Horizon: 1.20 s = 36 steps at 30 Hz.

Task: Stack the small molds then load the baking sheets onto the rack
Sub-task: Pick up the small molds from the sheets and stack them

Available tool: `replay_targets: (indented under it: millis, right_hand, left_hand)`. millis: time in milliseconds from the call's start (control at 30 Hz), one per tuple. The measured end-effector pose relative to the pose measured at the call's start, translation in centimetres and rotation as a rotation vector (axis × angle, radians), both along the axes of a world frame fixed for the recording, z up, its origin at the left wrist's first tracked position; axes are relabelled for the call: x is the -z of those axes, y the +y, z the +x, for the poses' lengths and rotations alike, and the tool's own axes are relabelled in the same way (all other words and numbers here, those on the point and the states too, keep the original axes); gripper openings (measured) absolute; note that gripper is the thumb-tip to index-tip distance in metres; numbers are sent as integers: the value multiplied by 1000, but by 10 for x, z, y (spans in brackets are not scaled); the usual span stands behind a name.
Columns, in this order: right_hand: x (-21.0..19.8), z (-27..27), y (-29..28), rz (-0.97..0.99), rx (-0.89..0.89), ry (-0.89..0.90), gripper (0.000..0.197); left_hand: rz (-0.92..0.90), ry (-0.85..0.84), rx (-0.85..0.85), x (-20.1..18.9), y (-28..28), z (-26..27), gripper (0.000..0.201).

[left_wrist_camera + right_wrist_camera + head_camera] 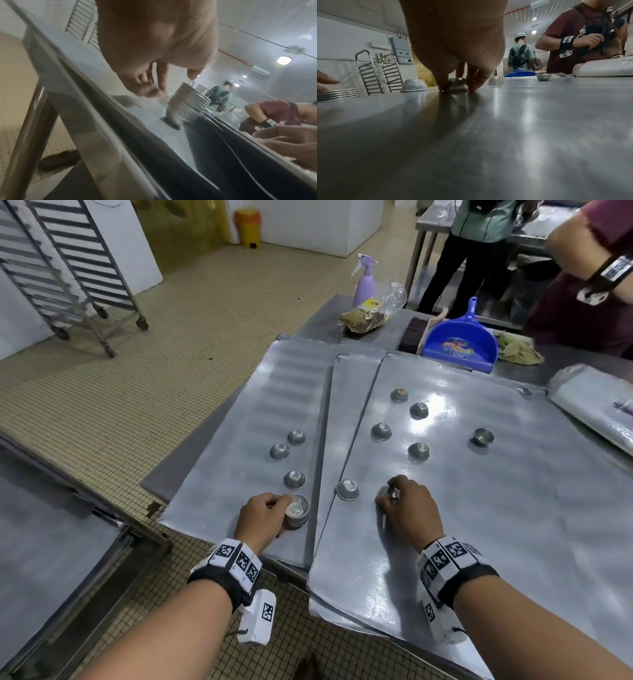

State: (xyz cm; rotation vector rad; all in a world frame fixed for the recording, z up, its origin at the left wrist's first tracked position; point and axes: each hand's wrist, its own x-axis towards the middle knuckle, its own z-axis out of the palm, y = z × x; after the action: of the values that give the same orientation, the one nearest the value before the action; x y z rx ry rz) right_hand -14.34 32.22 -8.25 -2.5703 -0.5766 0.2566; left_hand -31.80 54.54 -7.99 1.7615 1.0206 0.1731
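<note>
Three overlapping baking sheets lie on the table: left sheet (pixel 246 419), right sheet (pixel 496 525). My left hand (pixel 289 515) curls round the stack of nested small molds (pixel 297 511) on the left sheet's near corner. In the left wrist view the thumb touches the top rim of the stack (pixel 187 104), with the left hand (pixel 178 83) above it. My right hand (pixel 388 496) pinches an upside-down mold (pixel 385 492) on the right sheet. The right wrist view shows the right hand (pixel 457 88) with fingertips on both sides of that mold (pixel 456 84). Several loose molds lie scattered on both sheets.
Two wheeled tray racks (pixel 68 278) stand on the tiled floor at far left. A blue dustpan (pixel 460 340), brush, spray bottle (pixel 364 282) and food bag sit behind the sheets. A wrapped packet (pixel 596 405) lies right. Two other people (pixel 582 285) stand beyond the table.
</note>
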Motion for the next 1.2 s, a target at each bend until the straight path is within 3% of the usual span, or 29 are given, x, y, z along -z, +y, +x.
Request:
replay_targets:
  millis: [100, 167, 267, 400, 533, 633, 700, 767, 833, 900, 1000, 1033, 1100, 1200]
  right_hand:
    - [-4, -4, -2, 2, 1, -8, 35]
    - [-6, -5, -5, -23, -10, -11, 28]
    - [-4, -2, -11, -26, -5, -15, 17]
    - [-5, 6, -23, -37, 24, 17, 12]
    - [-9, 10, -41, -20, 30, 38, 21]
    - [-5, 15, -56, 11, 30, 53, 13]
    - [-3, 17, -67, 45, 12, 83, 39]
    - [-2, 17, -76, 104, 7, 90, 49]
    - [-2, 17, -83, 140, -2, 68, 41]
    - [-2, 20, -88, 156, 5, 51, 27]
    - [-3, 21, -98, 151, 0, 61, 13]
    - [-2, 21, -101, 147, -3, 63, 12]
    - [-3, 21, -106, 139, -11, 61, 13]
    - [-4, 22, -110, 117, -42, 70, 19]
  left_hand:
    - [420, 15, 14, -12, 5, -1, 25]
    - [551, -70, 82, -31, -1, 10, 20]
    - [580, -65, 315, -54, -21, 40, 27]
    - [624, 205, 596, -57, -54, 82, 46]
    - [654, 412, 687, -42, -82, 104, 27]
    - [751, 471, 691, -35, -91, 109, 23]
    - [806, 431, 679, -34, -95, 111, 20]
    - [816, 357, 646, -37, -97, 112, 18]
    - [753, 244, 554, -40, -100, 112, 19]
    - [510, 72, 397, -43, -105, 111, 23]
    - [-293, -210, 58, -44, -113, 110, 20]
    - [-477, -272, -22, -46, -114, 108, 13]
    - [-661, -343, -102, -46, -115, 106, 11]
    - [-761, -434, -146, -45, -118, 104, 19]
